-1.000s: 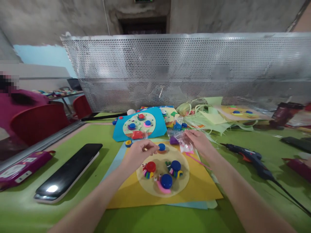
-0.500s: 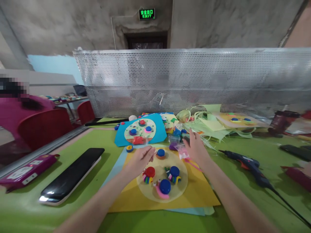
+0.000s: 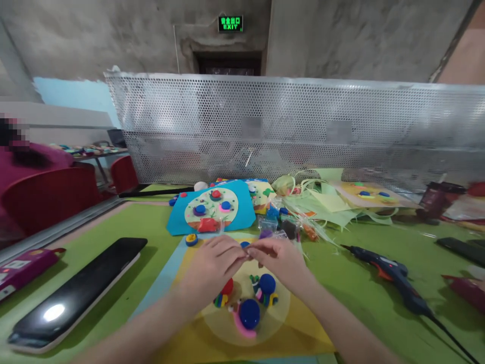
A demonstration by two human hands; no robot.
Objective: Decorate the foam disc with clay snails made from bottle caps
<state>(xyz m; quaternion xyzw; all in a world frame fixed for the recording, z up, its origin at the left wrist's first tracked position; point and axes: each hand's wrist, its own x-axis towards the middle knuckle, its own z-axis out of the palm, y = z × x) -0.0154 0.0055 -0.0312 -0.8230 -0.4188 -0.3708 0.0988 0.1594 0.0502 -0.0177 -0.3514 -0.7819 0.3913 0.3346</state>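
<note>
My left hand [image 3: 217,260] and my right hand [image 3: 278,258] meet above the upper part of a yellow card [image 3: 299,336]. The fingertips of both are pinched together; whatever they hold is too small or hidden to name. Beneath them, a pale circle [image 3: 215,328] on the card bears bottle-cap snails. One has a blue cap [image 3: 249,314] and a pink clay body. Another blue cap [image 3: 267,284] sits on a striped clay body. A red cap [image 3: 227,287] is partly covered by my left hand, and a further blue cap [image 3: 245,244] shows behind my fingers.
A blue card with a similar picture [image 3: 248,217] lies behind. Clay bags [image 3: 268,224] and pale green paper strips [image 3: 322,202] are nearby. At right lies a glue gun [image 3: 394,273]; at left, a black-topped case [image 3: 79,293]. A perforated metal screen [image 3: 182,126] stands behind. A person in pink sits far left.
My right hand has come back from the clay bags to meet my left hand over the card. Both hands are now pinched together. The view has shifted slightly.
</note>
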